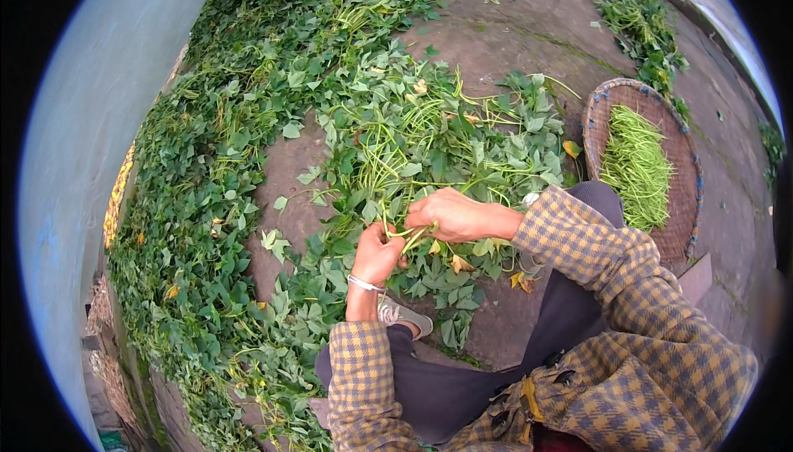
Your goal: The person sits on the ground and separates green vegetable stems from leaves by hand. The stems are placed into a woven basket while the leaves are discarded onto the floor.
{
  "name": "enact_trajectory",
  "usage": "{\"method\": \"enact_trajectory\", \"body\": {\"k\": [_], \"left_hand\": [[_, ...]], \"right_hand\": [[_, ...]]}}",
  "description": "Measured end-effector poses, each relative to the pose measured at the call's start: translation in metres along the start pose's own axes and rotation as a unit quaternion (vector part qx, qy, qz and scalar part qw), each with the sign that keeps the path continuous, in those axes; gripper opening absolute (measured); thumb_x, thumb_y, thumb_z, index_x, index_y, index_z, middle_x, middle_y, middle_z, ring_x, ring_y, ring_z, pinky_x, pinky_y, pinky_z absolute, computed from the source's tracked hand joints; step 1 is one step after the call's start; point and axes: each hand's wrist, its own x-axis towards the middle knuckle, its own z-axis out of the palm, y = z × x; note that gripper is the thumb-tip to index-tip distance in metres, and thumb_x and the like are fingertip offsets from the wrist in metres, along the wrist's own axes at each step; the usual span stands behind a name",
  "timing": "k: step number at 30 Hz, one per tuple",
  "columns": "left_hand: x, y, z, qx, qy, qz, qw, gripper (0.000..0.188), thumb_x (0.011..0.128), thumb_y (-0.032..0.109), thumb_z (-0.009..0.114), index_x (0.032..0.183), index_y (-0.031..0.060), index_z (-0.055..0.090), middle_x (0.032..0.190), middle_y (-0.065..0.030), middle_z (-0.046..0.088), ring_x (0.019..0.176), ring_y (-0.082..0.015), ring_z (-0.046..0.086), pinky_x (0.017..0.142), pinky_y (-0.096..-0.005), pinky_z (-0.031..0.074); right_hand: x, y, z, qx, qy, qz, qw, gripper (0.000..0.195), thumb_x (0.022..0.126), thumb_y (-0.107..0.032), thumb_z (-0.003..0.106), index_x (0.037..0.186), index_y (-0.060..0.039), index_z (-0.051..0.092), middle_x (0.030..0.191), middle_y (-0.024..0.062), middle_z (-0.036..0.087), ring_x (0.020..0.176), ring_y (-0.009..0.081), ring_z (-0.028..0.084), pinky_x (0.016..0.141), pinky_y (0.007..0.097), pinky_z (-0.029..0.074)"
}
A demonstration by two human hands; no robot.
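My left hand (376, 253), with a pale bracelet at the wrist, grips green leafy stems (418, 239) between thumb and fingers. Just right of it, my right hand (449, 213) pinches the same stems, its knuckles up. Both hands are close together above a heap of cut leafy vines (458, 142); the leaves look like sweet potato leaves. Some leaves are yellow or brown. To the right, a round woven basket tray (684, 204) with a blue-bound rim holds a pile of bare light-green stems (635, 167). The fingertips are partly hidden.
A broad spread of leafy vines (204, 204) covers the ground at the left. A smaller bunch of vines (644, 30) lies at the upper right. Pale sheeting (124, 68) hangs along the left side. My shoe (406, 319) stands beside the vines, below my hands.
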Motion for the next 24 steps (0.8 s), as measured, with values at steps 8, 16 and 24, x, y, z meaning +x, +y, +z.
{"method": "enact_trajectory", "body": {"k": [8, 16, 24], "left_hand": [[-0.008, 0.006, 0.005, -0.047, -0.034, -0.033, 0.998, 0.012, 0.081, 0.002, 0.048, 0.092, -0.0025, 0.046, 0.065, -0.0057, 0.052, 0.047, -0.0134, 0.051, 0.043, -0.0271, 0.046], [-0.011, 0.014, 0.012, -0.198, -0.064, -0.051, 0.977, 0.011, 0.089, 0.007, 0.042, 0.096, 0.0, 0.046, 0.07, -0.0043, 0.049, 0.051, -0.0129, 0.049, 0.042, -0.0295, 0.047], [-0.02, 0.022, 0.011, -0.316, -0.067, -0.04, 0.946, 0.008, 0.09, 0.011, 0.045, 0.094, 0.0048, 0.048, 0.074, -0.0035, 0.047, 0.055, -0.0126, 0.046, 0.043, -0.0267, 0.043]], "right_hand": [[-0.002, 0.0, -0.008, 0.034, -0.022, 0.0, 0.999, 0.014, 0.079, -0.01, 0.062, 0.093, -0.0049, 0.062, 0.081, 0.0106, 0.059, 0.079, 0.0324, 0.058, 0.066, 0.0407, 0.045], [-0.003, 0.007, -0.011, 0.071, 0.035, -0.023, 0.997, 0.016, 0.078, -0.012, 0.063, 0.093, -0.0066, 0.063, 0.079, 0.011, 0.059, 0.077, 0.0324, 0.058, 0.066, 0.0412, 0.045], [0.004, 0.007, -0.012, 0.067, 0.066, -0.032, 0.995, 0.025, 0.071, 0.004, 0.058, 0.095, -0.0029, 0.062, 0.082, 0.0114, 0.059, 0.079, 0.0301, 0.06, 0.067, 0.039, 0.048]]}}
